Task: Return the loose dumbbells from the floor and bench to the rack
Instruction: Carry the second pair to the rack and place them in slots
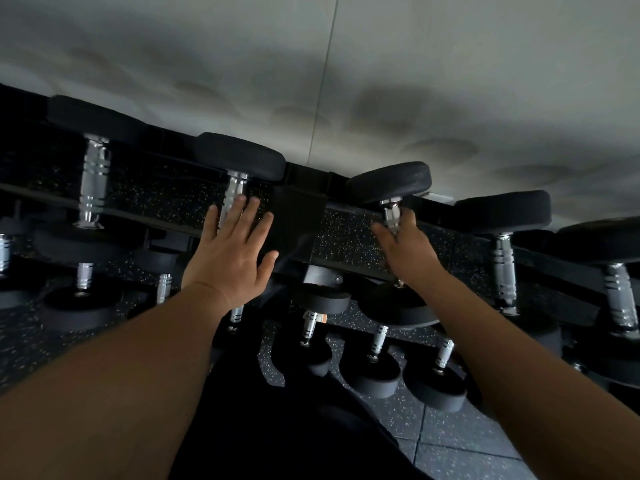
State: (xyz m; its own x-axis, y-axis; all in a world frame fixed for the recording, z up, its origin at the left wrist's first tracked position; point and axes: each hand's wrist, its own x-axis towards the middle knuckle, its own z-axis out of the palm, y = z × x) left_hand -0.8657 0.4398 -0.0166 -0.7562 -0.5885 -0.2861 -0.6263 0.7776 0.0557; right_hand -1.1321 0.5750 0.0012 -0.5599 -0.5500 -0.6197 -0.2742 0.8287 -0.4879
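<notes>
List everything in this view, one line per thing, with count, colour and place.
Dumbbells: five on the top shelf, several more below, exact total unclear; black heads, chrome handles.
Rack: one, black, running across the middle of the view.
Wall: one, pale grey with dark smudges, behind the rack.
Floor: black rubber tiles with light speckles, under the rack.
Left hand: one, open and flat, over a top-shelf dumbbell handle.
Right hand: one, fingers at the handle of the tilted dumbbell; grip unclear.
</notes>
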